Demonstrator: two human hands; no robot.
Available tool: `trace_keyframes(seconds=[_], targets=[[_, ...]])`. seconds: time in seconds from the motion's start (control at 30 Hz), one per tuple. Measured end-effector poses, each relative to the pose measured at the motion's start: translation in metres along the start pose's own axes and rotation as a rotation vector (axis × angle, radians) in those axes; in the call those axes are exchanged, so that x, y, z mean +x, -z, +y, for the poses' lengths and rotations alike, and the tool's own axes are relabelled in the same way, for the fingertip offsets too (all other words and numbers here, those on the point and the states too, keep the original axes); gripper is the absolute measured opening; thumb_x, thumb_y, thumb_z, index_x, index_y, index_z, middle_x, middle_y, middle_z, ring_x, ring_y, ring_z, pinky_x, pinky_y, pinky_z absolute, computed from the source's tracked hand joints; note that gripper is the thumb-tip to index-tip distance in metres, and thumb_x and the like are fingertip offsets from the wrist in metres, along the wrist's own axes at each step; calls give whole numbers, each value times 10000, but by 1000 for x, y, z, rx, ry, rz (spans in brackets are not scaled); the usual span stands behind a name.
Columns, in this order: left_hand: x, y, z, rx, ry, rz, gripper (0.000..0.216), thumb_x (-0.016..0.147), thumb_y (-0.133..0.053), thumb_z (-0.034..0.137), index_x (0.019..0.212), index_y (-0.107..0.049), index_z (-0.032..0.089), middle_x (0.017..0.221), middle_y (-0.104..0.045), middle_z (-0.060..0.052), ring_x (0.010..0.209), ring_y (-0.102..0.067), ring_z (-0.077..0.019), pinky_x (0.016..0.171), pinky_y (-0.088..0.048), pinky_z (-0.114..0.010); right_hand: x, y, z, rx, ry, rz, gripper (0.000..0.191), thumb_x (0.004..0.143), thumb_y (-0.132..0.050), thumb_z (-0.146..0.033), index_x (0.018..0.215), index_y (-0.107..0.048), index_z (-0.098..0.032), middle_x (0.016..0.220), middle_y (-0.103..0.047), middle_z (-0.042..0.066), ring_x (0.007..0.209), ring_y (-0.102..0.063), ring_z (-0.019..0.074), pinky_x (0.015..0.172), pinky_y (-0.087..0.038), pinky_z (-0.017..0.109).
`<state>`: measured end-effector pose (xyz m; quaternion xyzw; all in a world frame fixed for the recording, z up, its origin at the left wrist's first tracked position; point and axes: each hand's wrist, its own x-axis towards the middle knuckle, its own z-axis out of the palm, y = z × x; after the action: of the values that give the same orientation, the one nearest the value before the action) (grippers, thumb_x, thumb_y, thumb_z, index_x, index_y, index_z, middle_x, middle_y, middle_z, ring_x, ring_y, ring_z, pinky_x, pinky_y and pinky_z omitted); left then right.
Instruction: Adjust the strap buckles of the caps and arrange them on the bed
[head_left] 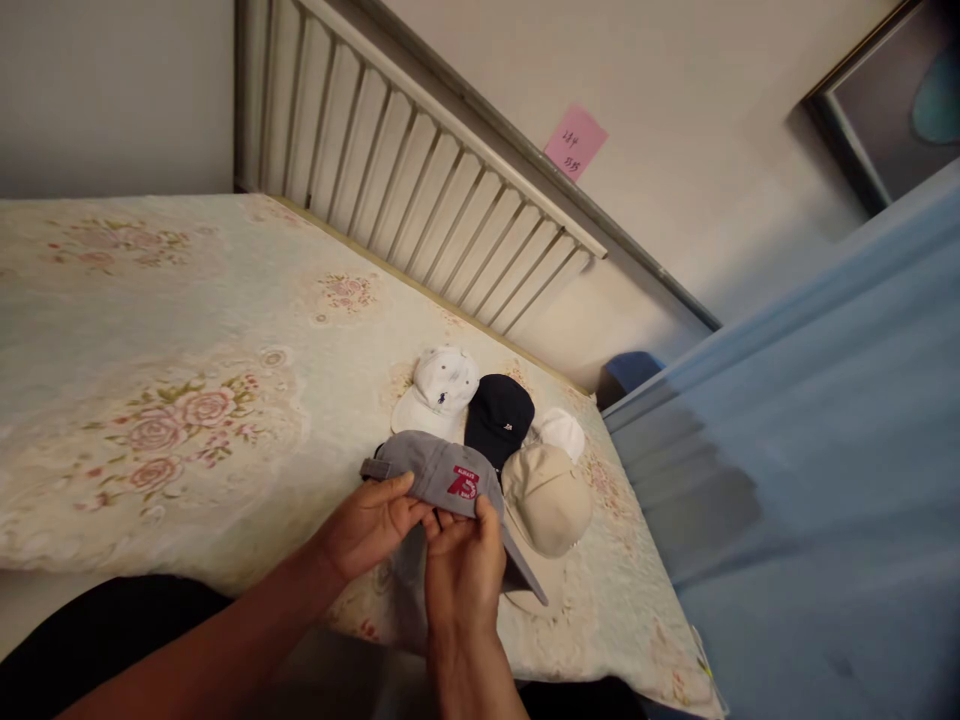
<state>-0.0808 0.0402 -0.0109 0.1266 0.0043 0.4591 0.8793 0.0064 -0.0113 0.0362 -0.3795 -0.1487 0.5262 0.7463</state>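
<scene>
A grey baseball cap (420, 462) with a red patch on its side is held up between both my hands, its brim pointing down to the right. My left hand (375, 525) grips the lower edge near the back strap, thumb on the outside. Closer to the brim, my right hand (466, 560) pinches the same edge with its thumb below the patch. Just behind lie a white cap (444, 382) with a small dark emblem and a black cap (499, 415). To the right sits a beige cap (551, 500), partly covered by the grey brim.
All the caps rest on a floral cloth-covered bed (180, 320). Another white cap (562, 432) lies behind the beige one. A radiator (420, 170) runs along the far wall, with a pink note (576, 140) above. A blue curtain (810, 450) hangs at the right.
</scene>
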Motion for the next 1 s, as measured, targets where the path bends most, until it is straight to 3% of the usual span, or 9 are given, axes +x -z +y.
trace_keyframes(seconds=[0.2,0.4,0.5,0.7,1.0], targets=[[2,9,3,-79,-101,-139,430,855,-527,127,1276,-536,209,1236,-644,-57,1234,-512,-222,1107,-303,-410,15,7,-2,-11,161,-53,240,844,-476,-280,1040,-602,-222,963,-698,9,904,-644,162,787,-510,331],[3,7,3,-144,-75,-223,467,835,-619,314,1278,-532,198,1308,-592,-82,1277,-465,-249,1118,-286,-424,30,20,0,-12,139,-100,242,834,-467,-265,1020,-612,-210,929,-703,7,844,-646,151,744,-509,312],[4,5,4,-204,-56,-119,455,860,-553,443,1210,-578,153,1267,-618,-111,1235,-510,-257,1070,-365,-414,33,27,3,-7,134,-108,230,835,-478,-259,1011,-617,-208,927,-713,10,834,-651,153,726,-510,309],[9,5,5,-213,-78,175,284,951,-413,255,1084,-634,136,1084,-712,-86,1031,-648,-200,966,-473,-378,30,34,10,-35,113,-171,266,856,-463,-272,1071,-604,-204,1010,-712,48,977,-650,210,855,-505,437],[8,5,2,-153,-81,209,278,952,-406,208,1050,-649,116,1012,-732,-86,945,-678,-171,881,-522,-317,24,35,7,-47,25,-165,296,848,-510,-283,1122,-591,-203,1109,-693,66,1052,-630,219,955,-459,482]])
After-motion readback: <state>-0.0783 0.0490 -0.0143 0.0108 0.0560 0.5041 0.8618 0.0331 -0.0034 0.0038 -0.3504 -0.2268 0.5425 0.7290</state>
